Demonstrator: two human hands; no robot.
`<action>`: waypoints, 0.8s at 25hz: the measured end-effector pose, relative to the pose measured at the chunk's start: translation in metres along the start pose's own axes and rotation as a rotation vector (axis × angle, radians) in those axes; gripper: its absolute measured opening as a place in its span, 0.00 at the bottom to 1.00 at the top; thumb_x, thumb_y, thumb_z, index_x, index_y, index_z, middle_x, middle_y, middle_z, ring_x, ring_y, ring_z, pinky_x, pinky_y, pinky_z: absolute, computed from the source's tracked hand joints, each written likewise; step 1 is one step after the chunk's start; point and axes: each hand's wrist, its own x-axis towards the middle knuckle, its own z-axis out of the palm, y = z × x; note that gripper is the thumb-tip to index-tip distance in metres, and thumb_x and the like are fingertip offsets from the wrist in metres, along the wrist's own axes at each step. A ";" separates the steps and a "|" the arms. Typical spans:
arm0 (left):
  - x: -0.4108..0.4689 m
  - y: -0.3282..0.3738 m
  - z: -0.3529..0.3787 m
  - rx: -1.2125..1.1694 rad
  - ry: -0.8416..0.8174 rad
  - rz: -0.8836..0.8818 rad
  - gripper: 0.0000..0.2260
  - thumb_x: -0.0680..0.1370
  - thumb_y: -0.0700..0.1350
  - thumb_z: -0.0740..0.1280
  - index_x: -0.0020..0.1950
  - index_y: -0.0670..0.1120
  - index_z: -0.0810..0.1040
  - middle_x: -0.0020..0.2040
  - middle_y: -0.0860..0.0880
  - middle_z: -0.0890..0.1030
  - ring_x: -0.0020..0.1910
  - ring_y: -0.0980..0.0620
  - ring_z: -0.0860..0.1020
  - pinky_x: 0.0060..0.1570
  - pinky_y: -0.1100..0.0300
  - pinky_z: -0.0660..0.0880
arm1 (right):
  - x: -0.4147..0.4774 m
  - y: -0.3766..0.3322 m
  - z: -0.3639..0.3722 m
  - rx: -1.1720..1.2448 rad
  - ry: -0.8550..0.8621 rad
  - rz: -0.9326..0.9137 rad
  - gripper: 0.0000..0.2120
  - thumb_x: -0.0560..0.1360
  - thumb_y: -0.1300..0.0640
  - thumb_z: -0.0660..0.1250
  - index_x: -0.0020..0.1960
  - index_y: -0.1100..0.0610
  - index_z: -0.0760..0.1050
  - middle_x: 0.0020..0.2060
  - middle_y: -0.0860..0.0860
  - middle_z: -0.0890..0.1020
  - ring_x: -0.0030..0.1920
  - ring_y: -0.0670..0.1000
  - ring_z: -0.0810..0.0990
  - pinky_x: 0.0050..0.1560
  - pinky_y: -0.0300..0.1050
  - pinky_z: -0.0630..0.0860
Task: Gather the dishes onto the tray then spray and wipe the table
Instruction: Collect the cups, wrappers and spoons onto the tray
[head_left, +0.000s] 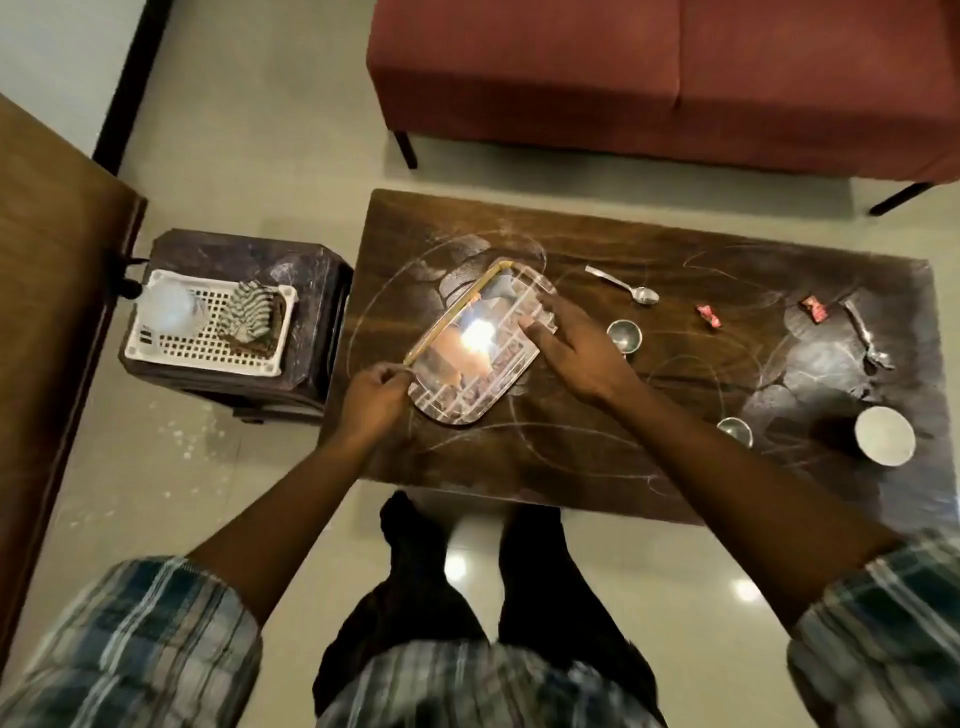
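A shiny oval tray (470, 384) with a gold handle lies on the left part of the dark wooden table (571, 457). My left hand (375, 396) pinches the tray's near-left rim at the handle's end. My right hand (574, 344) rests on the tray's right rim, fingers spread. To the right lie a spoon (623, 286), a small steel bowl (625, 335), another steel bowl (735, 431), a white cup (884, 434) and a second spoon (866, 338). Two red candy wrappers (709, 316) (814, 308) sit between them.
A low dark stool (311, 291) left of the table carries a white basket (208, 353) holding a pale spray bottle (171, 312) and a striped cloth (249, 317). A red sofa (675, 78) stands behind the table. A wooden surface (52, 260) is at far left.
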 end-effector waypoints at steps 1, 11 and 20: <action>0.014 -0.009 0.011 -0.062 0.047 -0.066 0.10 0.84 0.43 0.68 0.61 0.43 0.85 0.57 0.45 0.86 0.56 0.45 0.83 0.54 0.56 0.75 | 0.015 0.015 -0.001 0.037 -0.011 -0.007 0.33 0.84 0.33 0.60 0.81 0.53 0.70 0.76 0.48 0.76 0.74 0.48 0.74 0.76 0.48 0.69; 0.124 -0.106 0.108 -0.386 0.235 -0.342 0.10 0.82 0.40 0.71 0.63 0.45 0.80 0.52 0.47 0.85 0.52 0.49 0.83 0.51 0.53 0.81 | 0.162 0.178 0.052 -0.099 0.010 0.155 0.28 0.86 0.45 0.65 0.82 0.56 0.67 0.79 0.58 0.72 0.79 0.58 0.70 0.78 0.52 0.67; 0.148 -0.135 0.115 -0.251 0.420 -0.180 0.18 0.78 0.34 0.74 0.64 0.49 0.81 0.52 0.49 0.87 0.54 0.48 0.86 0.56 0.51 0.84 | 0.202 0.225 0.081 -0.041 0.083 0.229 0.18 0.75 0.57 0.65 0.62 0.52 0.84 0.52 0.48 0.89 0.51 0.51 0.88 0.57 0.55 0.85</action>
